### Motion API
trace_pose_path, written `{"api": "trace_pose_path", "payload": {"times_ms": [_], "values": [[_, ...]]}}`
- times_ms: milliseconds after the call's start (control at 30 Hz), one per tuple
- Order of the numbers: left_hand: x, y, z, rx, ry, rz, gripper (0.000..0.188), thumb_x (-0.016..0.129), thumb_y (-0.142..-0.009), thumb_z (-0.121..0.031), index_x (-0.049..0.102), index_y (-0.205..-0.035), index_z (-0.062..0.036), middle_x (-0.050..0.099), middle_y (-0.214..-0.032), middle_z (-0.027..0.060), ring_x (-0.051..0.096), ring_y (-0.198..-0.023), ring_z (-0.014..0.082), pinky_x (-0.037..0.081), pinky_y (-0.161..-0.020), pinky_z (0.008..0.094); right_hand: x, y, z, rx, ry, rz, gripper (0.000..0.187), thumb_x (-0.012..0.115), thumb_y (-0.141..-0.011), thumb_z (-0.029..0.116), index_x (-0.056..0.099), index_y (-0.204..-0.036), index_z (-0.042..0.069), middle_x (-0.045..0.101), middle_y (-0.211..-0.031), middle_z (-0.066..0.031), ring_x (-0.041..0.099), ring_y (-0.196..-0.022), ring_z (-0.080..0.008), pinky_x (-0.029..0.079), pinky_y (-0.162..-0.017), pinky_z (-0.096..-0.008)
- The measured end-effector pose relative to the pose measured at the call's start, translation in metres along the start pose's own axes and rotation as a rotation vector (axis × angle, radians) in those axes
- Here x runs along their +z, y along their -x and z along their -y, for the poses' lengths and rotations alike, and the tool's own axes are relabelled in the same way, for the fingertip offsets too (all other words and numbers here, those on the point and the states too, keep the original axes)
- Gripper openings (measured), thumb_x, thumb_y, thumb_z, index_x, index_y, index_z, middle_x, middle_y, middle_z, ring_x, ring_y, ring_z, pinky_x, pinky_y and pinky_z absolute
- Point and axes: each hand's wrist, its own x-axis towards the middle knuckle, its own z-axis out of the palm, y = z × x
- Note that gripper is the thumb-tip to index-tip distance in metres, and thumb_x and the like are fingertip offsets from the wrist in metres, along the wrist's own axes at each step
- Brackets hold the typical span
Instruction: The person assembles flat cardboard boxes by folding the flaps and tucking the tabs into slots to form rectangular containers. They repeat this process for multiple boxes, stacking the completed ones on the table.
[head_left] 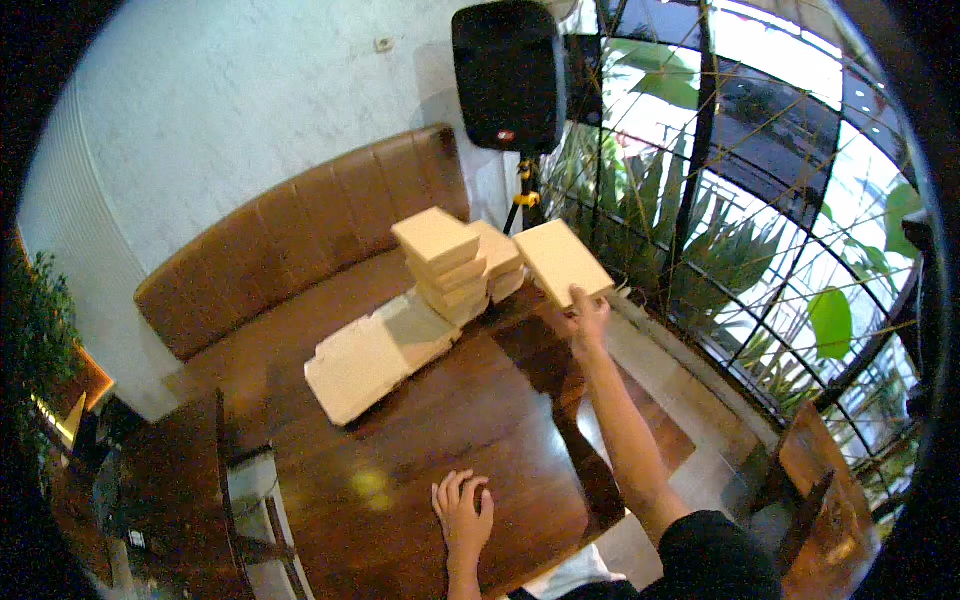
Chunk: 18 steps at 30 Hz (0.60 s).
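Observation:
My right hand (587,322) reaches out to the far right side of the table and grips the near edge of a closed flat cardboard box (560,262), holding it tilted. Just left of that box, several similar boxes are piled in an uneven stack (437,240), with a shorter stack (498,248) behind it. In front of the stacks lies a pile of flat, unfolded cardboard blanks (360,360) with notched edges. My left hand (463,508) rests near the table's front edge, its fingers loosely bent and apart, holding nothing.
The glossy brown wooden table (400,480) carries all the cardboard. Behind it runs a brown padded bench (310,220) along a pale wall. A black loudspeaker (508,75) stands on a tripod at the back. Windows with plants (720,260) line the right; a wooden chair (825,490) stands there.

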Motion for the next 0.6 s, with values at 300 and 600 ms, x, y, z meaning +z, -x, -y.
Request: {"api": "trace_pose_path", "payload": {"times_ms": [300,600], "values": [[0.001,-0.009,-0.021,-0.035,-0.118,-0.027,0.017,0.072,-0.089,-0.022,0.068,-0.106,-0.0182,0.061,-0.125,0.0058,0.051,-0.133,0.0317,0.028,-0.122,0.061,0.1,-0.102,-0.021,-0.259,0.345,0.19,0.103,0.088,-0.085,0.035,0.022,-0.158,0.006,0.055,-0.14,-0.0234,0.062,-0.123,-0.0315,0.063,-0.087,-0.0439],[-0.008,-0.014,-0.035,0.04,-0.128,-0.035,0.017,0.067,-0.099,-0.02,0.064,-0.115,-0.0151,0.059,-0.129,0.0108,0.053,-0.13,0.0352,0.034,-0.116,0.0628,0.145,-0.109,-0.031,-0.261,1.031,0.146,0.098,0.076,-0.077,0.076,0.058,-0.143,0.005,0.059,-0.142,-0.027,0.053,-0.134,-0.0441,0.042,-0.111,-0.0566]]}}
